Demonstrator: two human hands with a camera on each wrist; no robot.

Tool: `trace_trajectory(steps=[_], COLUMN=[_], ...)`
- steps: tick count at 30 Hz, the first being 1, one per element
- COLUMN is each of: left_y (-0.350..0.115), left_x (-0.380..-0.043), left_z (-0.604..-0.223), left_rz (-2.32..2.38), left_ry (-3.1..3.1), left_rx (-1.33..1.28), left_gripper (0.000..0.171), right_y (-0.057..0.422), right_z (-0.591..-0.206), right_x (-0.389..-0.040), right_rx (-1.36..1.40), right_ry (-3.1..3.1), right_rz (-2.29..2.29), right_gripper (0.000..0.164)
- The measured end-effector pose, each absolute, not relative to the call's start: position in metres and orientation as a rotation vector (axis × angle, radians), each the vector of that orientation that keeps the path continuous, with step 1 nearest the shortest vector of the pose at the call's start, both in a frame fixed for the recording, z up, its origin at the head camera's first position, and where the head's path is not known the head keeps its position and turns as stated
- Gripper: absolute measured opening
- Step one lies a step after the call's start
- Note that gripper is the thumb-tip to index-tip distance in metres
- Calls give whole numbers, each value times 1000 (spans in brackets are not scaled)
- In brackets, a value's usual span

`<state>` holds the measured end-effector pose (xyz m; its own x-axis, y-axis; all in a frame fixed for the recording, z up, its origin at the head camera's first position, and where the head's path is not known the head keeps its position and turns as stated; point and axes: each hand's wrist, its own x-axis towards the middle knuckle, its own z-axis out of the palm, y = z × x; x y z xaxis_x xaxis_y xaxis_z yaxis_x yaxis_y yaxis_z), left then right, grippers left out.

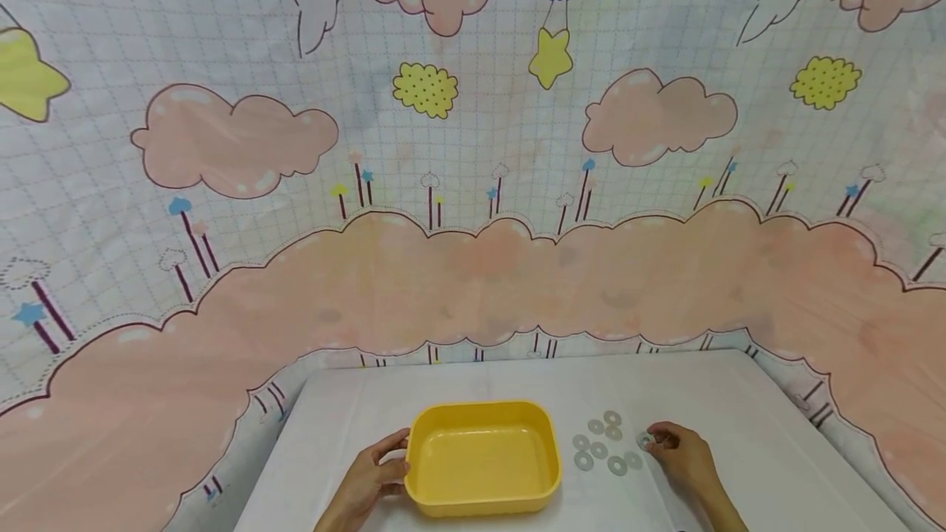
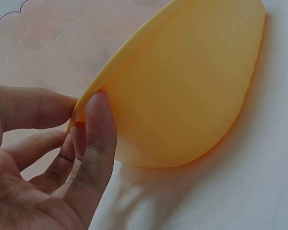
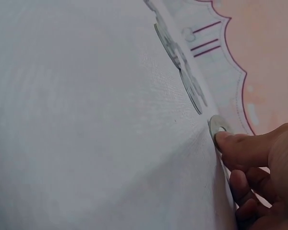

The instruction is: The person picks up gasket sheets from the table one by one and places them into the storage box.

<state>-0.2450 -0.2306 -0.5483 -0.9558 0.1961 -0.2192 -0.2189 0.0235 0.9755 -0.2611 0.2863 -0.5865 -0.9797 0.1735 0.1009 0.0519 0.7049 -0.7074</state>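
A shallow yellow plastic tray (image 1: 484,509) with rounded corners sits on the white-covered table, nothing inside it. At its left side my left hand (image 1: 373,470) pinches the rim; the left wrist view shows the thumb and fingers on the tray wall (image 2: 182,91). Several flat grey washers (image 1: 617,465) lie in a loose group right of the tray, some touching or overlapping. To the right of that group my right hand (image 1: 683,454) pinches one washer (image 3: 221,125) by its edge between thumb and fingers. That washer looks tilted, and whether it touches the cloth I cannot tell.
White cloth (image 1: 355,401) covers the table, with a crease running near the right hand. Behind the table and along its sides hangs a printed curtain (image 1: 502,286) with clouds and stars.
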Motion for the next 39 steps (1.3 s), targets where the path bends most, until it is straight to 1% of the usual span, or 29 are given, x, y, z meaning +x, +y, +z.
trace_trajectory(steps=[10, 18, 24, 32, 39], left_y=[-228, -226, -225, -228, -227], left_x=[-241, -239, -237, -238, -238], left_z=[-550, -549, -549, -552, -551], left_rz=[2021, 2017, 2021, 2030, 2032], left_ry=[2009, 2019, 2018, 2015, 2016], left_rx=[-19, -39, -39, -38, -28], left_gripper=[72, 71, 72, 72, 71], right_y=[287, 278, 262, 230, 213], right_z=[-584, -569, -559, -547, -534], right_x=[-258, -255, -259, -265, -266], right_rx=[-232, -319, -321, -264, -212], right_ry=[-2728, -2666, -2581, -2530, -2504], right_rz=[1134, 1288, 1407, 1451, 1519], right_gripper=[17, 22, 25, 21, 21])
